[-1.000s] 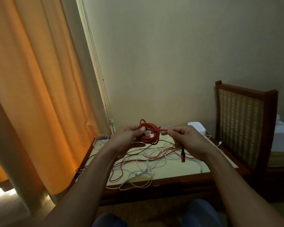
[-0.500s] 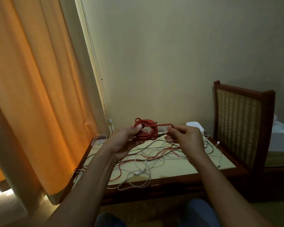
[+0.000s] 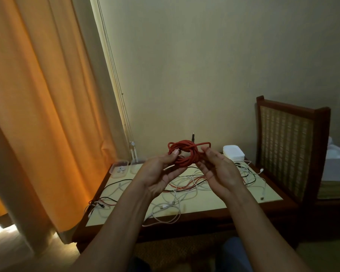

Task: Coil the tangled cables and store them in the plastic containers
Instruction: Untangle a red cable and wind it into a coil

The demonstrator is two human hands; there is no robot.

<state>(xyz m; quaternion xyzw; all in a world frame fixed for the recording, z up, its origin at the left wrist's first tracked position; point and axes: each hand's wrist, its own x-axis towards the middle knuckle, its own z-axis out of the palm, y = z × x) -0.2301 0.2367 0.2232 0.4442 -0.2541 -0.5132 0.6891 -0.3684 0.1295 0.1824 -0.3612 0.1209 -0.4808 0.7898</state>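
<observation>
A coiled red cable [image 3: 185, 154] is held up above the low table [image 3: 220, 201]. My left hand [image 3: 161, 173] grips the coil's left side, thumb pressed on top. My right hand [image 3: 218, 171] pinches the cable's free end, which loops over the coil's top right; its dark plug [image 3: 193, 136] sticks upward behind the coil. Tangled white, red and black cables [image 3: 185, 187] lie spread over the tabletop below. A clear plastic container [image 3: 119, 168] with small white items stands at the table's back left. A stack of white lids or containers [image 3: 234, 152] sits at the back right.
An orange curtain [image 3: 37, 107] hangs at the left down to the floor. A wooden chair with a woven back [image 3: 287, 150] stands against the table's right side. The wall is right behind the table. Some cables hang over the table's left edge [image 3: 98, 205].
Both hands rose with the red coil. My right hand brought the cable's end from hanging down to wrapped over the coil, and the plug now points up.
</observation>
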